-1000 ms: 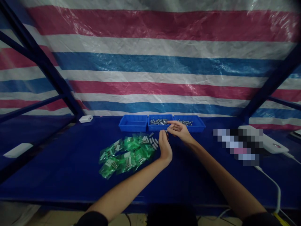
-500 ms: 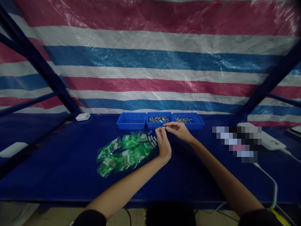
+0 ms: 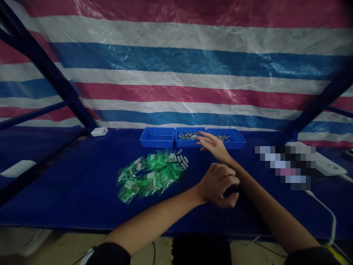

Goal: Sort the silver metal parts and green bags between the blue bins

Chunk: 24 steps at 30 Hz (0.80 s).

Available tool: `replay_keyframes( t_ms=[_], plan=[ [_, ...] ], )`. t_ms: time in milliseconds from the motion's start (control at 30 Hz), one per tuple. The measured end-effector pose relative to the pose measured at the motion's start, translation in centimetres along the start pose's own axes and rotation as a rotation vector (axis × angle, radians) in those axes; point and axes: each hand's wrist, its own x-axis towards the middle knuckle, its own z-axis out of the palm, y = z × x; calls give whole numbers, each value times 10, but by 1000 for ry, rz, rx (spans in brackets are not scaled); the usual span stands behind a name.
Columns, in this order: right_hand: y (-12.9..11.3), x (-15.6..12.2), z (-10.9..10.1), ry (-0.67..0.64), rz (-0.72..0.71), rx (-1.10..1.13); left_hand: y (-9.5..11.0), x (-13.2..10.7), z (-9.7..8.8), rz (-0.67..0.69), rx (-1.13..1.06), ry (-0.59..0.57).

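My right hand (image 3: 216, 146) is over the front of the middle blue bin (image 3: 190, 144), which holds several small metal cylinders (image 3: 187, 136). Its fingers are spread and nothing shows between them. Nearer to me, my left hand (image 3: 216, 184) hovers over the table beside my right forearm. The left fingers are curled in, with the thumb a little apart; whatever may lie inside them is hidden. To the left lie several clear and green plastic bags (image 3: 151, 173) with small metal parts inside. Several loose metal cylinders (image 3: 182, 160) rest at the bags' right edge.
A left blue bin (image 3: 157, 142) shows a bare floor; a right blue bin (image 3: 234, 141) holds small metal parts. White boxes (image 3: 99, 131) sit toward the left. A blurred-out item (image 3: 284, 167) and a white device (image 3: 322, 162) with a cable are on the right.
My hands have parted from a meeting over the table, where a small shiny piece was at the fingertips. The left came down and right; the right opened near the middle bin.
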Motion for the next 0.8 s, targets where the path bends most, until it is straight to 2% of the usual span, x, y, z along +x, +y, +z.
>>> replay_keyframes(
  t_ms=[133,233,400,500,700,800],
  plan=[
    [11,-8,19,-192,-237,-365,-1,-6,4,5,14,-140],
    [18,-12,29,-335,-369,-639,-1,-9,6,34,25,-111],
    [19,-14,34,-480,-410,-912,0,-7,6,-34,34,-67],
    [17,-14,33,-472,-420,-979,1,-3,3,-95,35,-57],
    [10,-15,30,-376,-416,-1012,-2,6,-3,-243,-36,140],
    [12,-18,35,-338,-420,-1031,-3,9,-4,-285,-60,184]
  ],
)
